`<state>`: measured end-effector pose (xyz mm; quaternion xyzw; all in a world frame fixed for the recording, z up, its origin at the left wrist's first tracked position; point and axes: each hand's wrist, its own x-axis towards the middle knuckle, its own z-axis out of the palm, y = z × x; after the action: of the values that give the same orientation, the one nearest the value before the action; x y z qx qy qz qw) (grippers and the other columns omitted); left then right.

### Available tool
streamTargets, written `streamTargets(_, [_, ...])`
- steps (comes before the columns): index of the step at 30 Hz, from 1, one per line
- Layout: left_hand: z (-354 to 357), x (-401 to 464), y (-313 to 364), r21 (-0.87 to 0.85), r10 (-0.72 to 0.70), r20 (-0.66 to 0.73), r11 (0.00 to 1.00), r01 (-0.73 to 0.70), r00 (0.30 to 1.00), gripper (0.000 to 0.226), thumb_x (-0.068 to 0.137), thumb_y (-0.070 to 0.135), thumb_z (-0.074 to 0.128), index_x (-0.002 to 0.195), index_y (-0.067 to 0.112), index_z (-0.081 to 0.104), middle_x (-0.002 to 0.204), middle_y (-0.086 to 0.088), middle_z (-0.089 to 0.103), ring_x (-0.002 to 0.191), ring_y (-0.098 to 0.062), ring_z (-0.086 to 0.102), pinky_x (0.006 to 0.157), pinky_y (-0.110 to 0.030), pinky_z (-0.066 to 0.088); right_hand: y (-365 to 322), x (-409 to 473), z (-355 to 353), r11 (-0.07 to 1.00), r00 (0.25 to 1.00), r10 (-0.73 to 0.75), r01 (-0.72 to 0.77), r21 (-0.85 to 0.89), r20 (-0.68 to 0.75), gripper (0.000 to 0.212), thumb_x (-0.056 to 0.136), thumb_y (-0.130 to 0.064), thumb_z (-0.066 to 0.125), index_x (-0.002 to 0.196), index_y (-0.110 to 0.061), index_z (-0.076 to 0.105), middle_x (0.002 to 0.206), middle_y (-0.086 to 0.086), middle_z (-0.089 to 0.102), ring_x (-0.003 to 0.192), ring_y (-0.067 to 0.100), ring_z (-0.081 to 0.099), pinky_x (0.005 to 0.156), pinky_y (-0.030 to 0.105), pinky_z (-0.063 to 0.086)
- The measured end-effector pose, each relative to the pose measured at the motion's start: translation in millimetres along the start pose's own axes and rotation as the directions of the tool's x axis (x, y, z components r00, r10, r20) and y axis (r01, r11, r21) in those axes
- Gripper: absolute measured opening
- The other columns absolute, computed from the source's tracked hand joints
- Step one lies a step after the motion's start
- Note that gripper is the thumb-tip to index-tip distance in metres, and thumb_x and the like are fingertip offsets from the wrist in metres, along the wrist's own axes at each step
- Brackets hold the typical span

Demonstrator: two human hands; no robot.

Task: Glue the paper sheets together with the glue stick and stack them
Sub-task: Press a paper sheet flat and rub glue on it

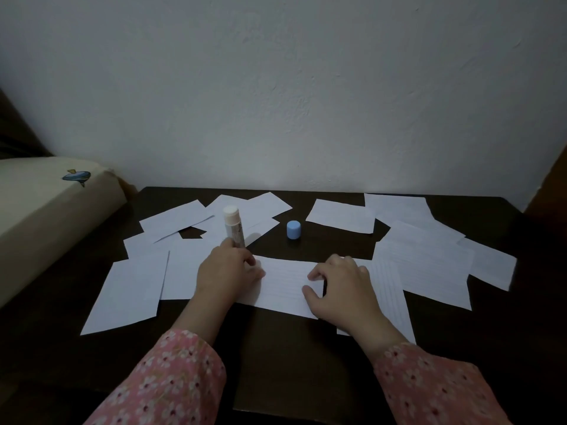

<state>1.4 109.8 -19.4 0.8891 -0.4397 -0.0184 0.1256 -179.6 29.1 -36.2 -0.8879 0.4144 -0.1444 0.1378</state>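
Head view: left hand hides glue stick base (uncapped).

1. Support surface: dark brown wooden table, set against a pale wall.
2. Loose white lined paper sheets lie scattered across the table, several overlapping.
3. One white lined sheet lies flat at centre front.
4. A small light-blue cylindrical cap stands on bare tabletop between the sheet groups.
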Motion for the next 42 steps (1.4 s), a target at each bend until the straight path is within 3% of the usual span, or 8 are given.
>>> streamTargets(3, [3, -8, 15, 0.012, 0.159, -0.1, 0.987, -0.158, 0.982, 0.036, 0.092, 0.048, 0.053, 0.121, 0.031, 0.062, 0.128, 0.008, 0.054, 0.118, -0.013, 0.049, 0.096, -0.032, 0.046, -6, 3, 8, 0.996, 0.996, -0.088, 0.088, -0.006, -0.02, 0.041, 0.094, -0.045, 0.048, 0.134, -0.034, 0.049, 0.133, -0.012, 0.043, 0.124, 0.008, 0.036, 0.103, 0.03, 0.03])
streamTargets(7, [21, -12, 26, -0.021, 0.409, 0.101, 0.912, -0.409, 0.907, 0.045, 0.098, 0.043, 0.041, 0.142, 0.034, 0.04, 0.15, 0.013, 0.036, 0.14, -0.01, 0.029, 0.113, -0.038, 0.028, -12, 3, 18, 0.988, 0.975, -0.127, 0.14, -0.061, 0.183, 0.052, 0.103, -0.04, 0.028, 0.153, -0.029, 0.019, 0.16, -0.011, 0.015, 0.148, 0.01, 0.006, 0.117, 0.05, 0.006])
streamTargets(16, [24, -17, 26, 0.075, 0.268, 0.246, 0.953, -0.294, 0.932, 0.059, 0.1, 0.049, 0.028, 0.152, 0.024, 0.016, 0.16, 0.007, 0.011, 0.146, -0.011, 0.011, 0.116, -0.042, 0.017, -10, 1, 20, 0.983, 0.939, -0.087, 0.136, -0.125, 0.334, 0.052, 0.104, -0.042, 0.012, 0.154, -0.03, 0.001, 0.161, -0.012, -0.007, 0.148, 0.01, -0.01, 0.115, 0.058, -0.001])
streamTargets(26, [19, -21, 21, 0.135, 0.077, 0.265, 0.984, -0.116, 0.961, 0.068, 0.098, 0.054, 0.028, 0.153, 0.018, 0.009, 0.16, 0.0, 0.008, 0.147, -0.016, 0.008, 0.117, -0.046, 0.018, -11, -1, 19, 0.983, 0.935, 0.037, 0.031, -0.183, 0.354, 0.061, 0.102, -0.048, 0.014, 0.154, -0.024, -0.009, 0.161, -0.006, -0.015, 0.148, 0.012, -0.013, 0.115, 0.058, -0.003])
streamTargets(30, [15, -21, 23, 0.127, 0.081, 0.259, 0.985, -0.117, 0.963, 0.068, 0.097, 0.055, 0.032, 0.152, 0.018, 0.014, 0.16, 0.0, 0.013, 0.147, -0.017, 0.013, 0.116, -0.047, 0.019, -11, -2, 17, 0.981, 0.936, 0.054, 0.015, -0.192, 0.349, 0.064, 0.101, -0.052, 0.014, 0.154, -0.023, -0.009, 0.161, -0.005, -0.015, 0.148, 0.013, -0.012, 0.114, 0.059, -0.004])
streamTargets(35, [8, -25, 21, 0.117, 0.111, 0.14, 0.985, -0.128, 0.984, 0.056, 0.091, 0.06, 0.043, 0.134, 0.024, 0.048, 0.146, 0.004, 0.043, 0.132, -0.016, 0.041, 0.111, -0.045, 0.03, 5, 7, 8, 0.981, 0.931, -0.038, 0.105, -0.164, 0.363, 0.065, 0.1, -0.055, 0.022, 0.154, -0.027, -0.001, 0.162, -0.008, -0.009, 0.148, 0.01, -0.009, 0.115, 0.057, -0.005])
streamTargets(38, [7, -34, 27, 0.058, 0.266, 0.104, 0.96, -0.273, 0.958, 0.06, 0.092, 0.058, 0.043, 0.144, 0.028, 0.036, 0.153, 0.008, 0.033, 0.14, -0.013, 0.028, 0.115, -0.044, 0.023, 12, 8, 2, 0.968, 0.94, -0.128, 0.189, -0.167, 0.317, 0.06, 0.101, -0.053, 0.023, 0.154, -0.03, 0.005, 0.162, -0.01, -0.006, 0.148, 0.01, -0.01, 0.115, 0.056, -0.006])
streamTargets(42, [13, -38, 29, 0.036, 0.373, 0.286, 0.916, -0.399, 0.883, 0.056, 0.098, 0.053, 0.031, 0.149, 0.032, 0.023, 0.159, 0.01, 0.014, 0.146, -0.012, 0.01, 0.116, -0.049, 0.012, 11, 0, 4, 0.957, 0.924, -0.164, 0.234, -0.173, 0.346, 0.055, 0.102, -0.048, 0.022, 0.153, -0.037, 0.005, 0.161, -0.013, -0.003, 0.148, 0.01, -0.008, 0.113, 0.059, -0.007])
